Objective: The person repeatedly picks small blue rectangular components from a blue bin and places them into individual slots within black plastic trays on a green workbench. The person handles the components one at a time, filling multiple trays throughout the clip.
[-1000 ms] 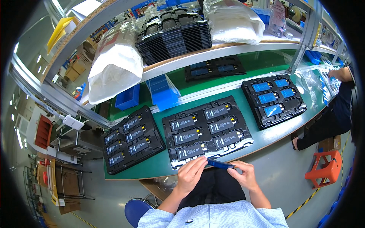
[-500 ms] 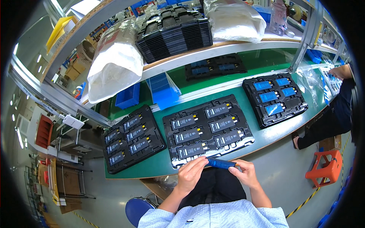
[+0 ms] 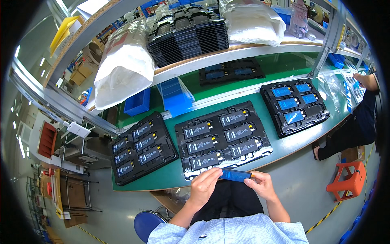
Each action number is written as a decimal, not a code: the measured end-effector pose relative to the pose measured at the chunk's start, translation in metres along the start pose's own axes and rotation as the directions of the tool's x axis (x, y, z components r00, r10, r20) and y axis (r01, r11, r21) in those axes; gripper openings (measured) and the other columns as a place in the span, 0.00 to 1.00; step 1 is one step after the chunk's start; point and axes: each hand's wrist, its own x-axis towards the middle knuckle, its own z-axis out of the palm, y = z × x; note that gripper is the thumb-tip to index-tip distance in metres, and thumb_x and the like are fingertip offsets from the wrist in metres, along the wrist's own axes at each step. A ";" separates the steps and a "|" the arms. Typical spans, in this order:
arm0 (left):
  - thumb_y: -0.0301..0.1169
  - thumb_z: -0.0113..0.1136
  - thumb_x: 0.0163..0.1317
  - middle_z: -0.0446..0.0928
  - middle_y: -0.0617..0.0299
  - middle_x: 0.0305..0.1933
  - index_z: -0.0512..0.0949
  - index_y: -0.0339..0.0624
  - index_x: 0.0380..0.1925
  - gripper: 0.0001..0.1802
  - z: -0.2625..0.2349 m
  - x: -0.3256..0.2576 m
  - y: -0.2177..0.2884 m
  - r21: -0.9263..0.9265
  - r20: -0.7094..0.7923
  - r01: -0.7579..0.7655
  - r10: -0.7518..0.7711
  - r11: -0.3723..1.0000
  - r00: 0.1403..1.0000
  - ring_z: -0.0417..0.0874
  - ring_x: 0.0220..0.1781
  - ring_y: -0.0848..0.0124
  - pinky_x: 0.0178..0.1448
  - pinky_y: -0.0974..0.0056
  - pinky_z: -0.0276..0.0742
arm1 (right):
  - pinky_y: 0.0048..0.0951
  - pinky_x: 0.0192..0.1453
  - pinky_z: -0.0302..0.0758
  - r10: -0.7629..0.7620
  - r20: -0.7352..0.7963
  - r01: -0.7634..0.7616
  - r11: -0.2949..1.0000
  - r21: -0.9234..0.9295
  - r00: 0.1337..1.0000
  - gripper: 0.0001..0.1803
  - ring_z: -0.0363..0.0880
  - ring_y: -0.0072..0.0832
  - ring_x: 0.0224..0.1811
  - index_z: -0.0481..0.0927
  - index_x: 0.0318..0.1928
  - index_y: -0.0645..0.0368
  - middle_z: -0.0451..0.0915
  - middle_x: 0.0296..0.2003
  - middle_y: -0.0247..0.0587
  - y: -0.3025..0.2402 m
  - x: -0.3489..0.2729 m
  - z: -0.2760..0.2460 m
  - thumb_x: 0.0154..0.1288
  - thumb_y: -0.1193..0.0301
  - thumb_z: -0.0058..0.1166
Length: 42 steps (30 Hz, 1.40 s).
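Between my two hands, just off the table's front edge, is a flat battery pack point(image 3: 235, 175) with a blue face. The fingers of my left hand point(image 3: 203, 188) are closed on its left end. My right hand point(image 3: 262, 186) pinches its right end, where a bit of orange shows. Closest beyond them lies a black tray point(image 3: 221, 136) with several dark, printed battery packs in its pockets. A similar filled tray point(image 3: 144, 147) sits to the left. To the right, another black tray point(image 3: 294, 106) holds several blue-faced packs and has one bare pocket.
Blue film sheets point(image 3: 174, 97) and a blue bin point(image 3: 137, 104) lie under the shelf, near another tray point(image 3: 231, 70). The shelf carries stacked black trays point(image 3: 187, 36) and white bags point(image 3: 124, 69). A person's arm point(image 3: 367, 81) reaches in at right. An orange stool point(image 3: 346, 181) stands on the floor.
The battery pack has tilted slightly, so more of its blue face shows. Both hands keep nearly the same place and grip.
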 end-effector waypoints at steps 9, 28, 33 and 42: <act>0.18 0.66 0.51 0.84 0.53 0.39 0.84 0.34 0.35 0.10 0.000 -0.001 -0.002 0.039 0.017 -0.015 0.014 0.999 1.000 0.86 0.41 0.63 0.45 0.65 0.82 | 0.21 0.38 0.69 0.006 -0.014 -0.005 0.999 0.054 1.000 0.09 0.72 0.16 0.33 0.82 0.41 0.67 0.79 0.32 0.32 0.005 0.000 0.003 0.62 0.74 0.61; 0.15 0.63 0.56 0.78 0.52 0.48 0.74 0.30 0.55 0.24 0.012 -0.011 0.004 -0.610 0.128 0.417 -0.435 0.673 0.891 0.82 0.44 0.70 0.51 0.68 0.79 | 0.26 0.45 0.76 0.147 0.017 -0.134 0.841 0.524 0.989 0.12 0.81 0.26 0.37 0.79 0.46 0.68 0.83 0.37 0.43 0.020 0.011 0.013 0.64 0.75 0.57; 0.16 0.65 0.55 0.78 0.53 0.48 0.75 0.32 0.54 0.24 0.012 -0.014 0.007 -0.492 0.105 0.383 -0.383 0.782 0.918 0.82 0.45 0.70 0.52 0.67 0.79 | 0.26 0.44 0.77 0.200 0.051 -0.185 0.737 0.650 0.978 0.11 0.82 0.26 0.36 0.80 0.45 0.67 0.83 0.36 0.43 0.020 0.011 0.016 0.64 0.75 0.57; 0.20 0.68 0.52 0.80 0.50 0.45 0.81 0.32 0.43 0.17 0.004 -0.008 0.007 -0.068 -0.040 0.078 -0.081 0.995 0.996 0.83 0.44 0.59 0.50 0.62 0.79 | 0.24 0.41 0.78 0.179 -0.021 -0.139 0.827 0.544 0.984 0.08 0.82 0.26 0.33 0.81 0.41 0.66 0.83 0.33 0.43 0.016 0.010 0.013 0.63 0.75 0.57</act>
